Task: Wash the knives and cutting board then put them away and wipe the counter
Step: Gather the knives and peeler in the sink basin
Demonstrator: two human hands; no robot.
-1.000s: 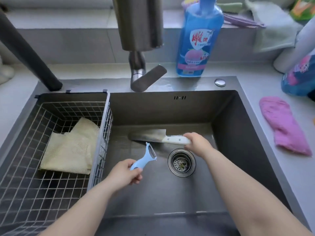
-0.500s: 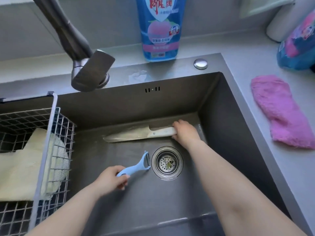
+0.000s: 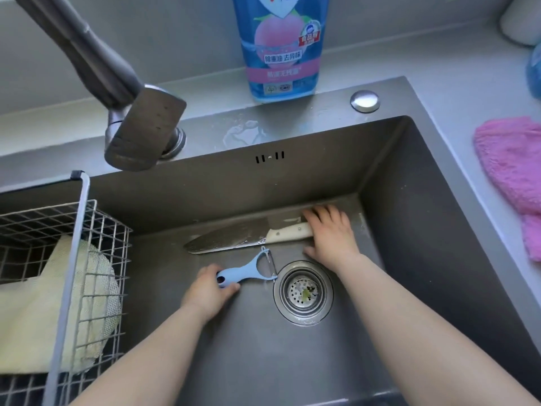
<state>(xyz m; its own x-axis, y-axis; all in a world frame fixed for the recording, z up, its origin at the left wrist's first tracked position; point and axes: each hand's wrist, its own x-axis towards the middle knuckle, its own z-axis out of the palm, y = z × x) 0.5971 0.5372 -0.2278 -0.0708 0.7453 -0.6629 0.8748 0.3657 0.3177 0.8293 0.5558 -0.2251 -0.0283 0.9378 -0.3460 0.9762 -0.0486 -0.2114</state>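
A kitchen knife point(image 3: 225, 244) with a steel blade and a white handle point(image 3: 288, 232) lies flat on the floor of the grey sink point(image 3: 409, 218), along its back wall. My right hand point(image 3: 332, 237) lies over the end of the handle, with fingers stretched out above it and the thumb below it. A light blue peeler point(image 3: 250, 271) lies on the sink floor just left of the drain strainer point(image 3: 303, 292). My left hand point(image 3: 208, 290) pinches the tail of the peeler's handle. No cutting board is in view.
A wire basket point(image 3: 87, 259) holding a pale yellow cloth point(image 3: 44, 312) hangs in the sink's left side. The faucet head point(image 3: 143, 130) juts out above. A blue dish soap bottle point(image 3: 281, 48) stands behind the sink. A pink cloth point(image 3: 512, 177) lies on the counter at right.
Both hands lowered their tools to the sink floor. The knife came to rest by the back wall and my right hand's fingers spread off its handle. The peeler now lies flat beside the drain.
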